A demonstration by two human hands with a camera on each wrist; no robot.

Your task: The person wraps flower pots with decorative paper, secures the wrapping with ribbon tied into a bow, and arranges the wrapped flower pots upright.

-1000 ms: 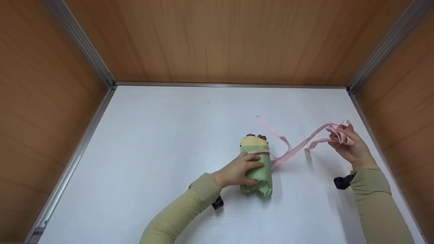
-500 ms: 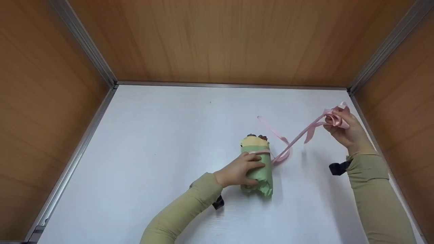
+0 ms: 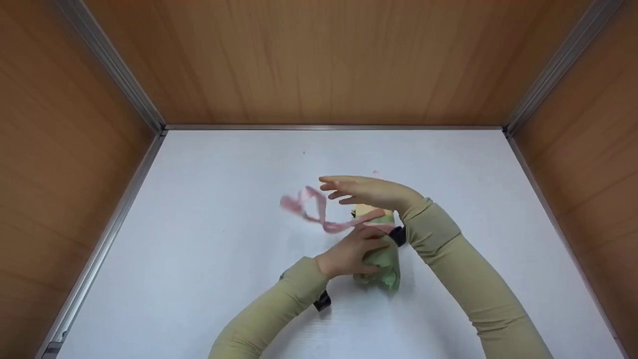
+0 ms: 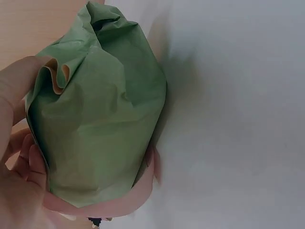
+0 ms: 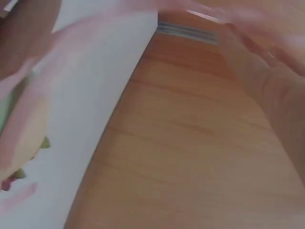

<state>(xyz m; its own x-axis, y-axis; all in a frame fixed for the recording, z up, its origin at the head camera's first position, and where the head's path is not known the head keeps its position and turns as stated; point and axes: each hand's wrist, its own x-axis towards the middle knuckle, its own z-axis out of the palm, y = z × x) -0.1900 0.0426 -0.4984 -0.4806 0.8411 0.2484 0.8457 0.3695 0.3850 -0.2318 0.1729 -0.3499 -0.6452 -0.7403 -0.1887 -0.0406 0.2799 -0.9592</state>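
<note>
A small bouquet (image 3: 386,262) wrapped in green paper with a cream inner layer lies on the white table, right of centre in the head view. My left hand (image 3: 351,252) holds it, fingers over the top. The left wrist view shows thumb and fingers along the side of the green paper (image 4: 90,129). A pink ribbon (image 3: 339,227) passes round the bouquet, its loose bunch in the air to the left. Above the bouquet's upper end is my right hand (image 3: 374,192), fingers straight and apart from the ribbon. Flower heads (image 5: 9,181) peek out in the right wrist view.
Wood-grain panels (image 3: 319,60) close in the white table (image 3: 224,189) at the back and both sides, with metal rails along the edges. Dark wrist cameras sit under both sleeves. Another ribbon end (image 3: 376,173) lies beyond the right hand.
My right hand has swung from the far right to the left over the bouquet and let go of the bunched ribbon, which now flies out leftward. The left hand stays on the bouquet.
</note>
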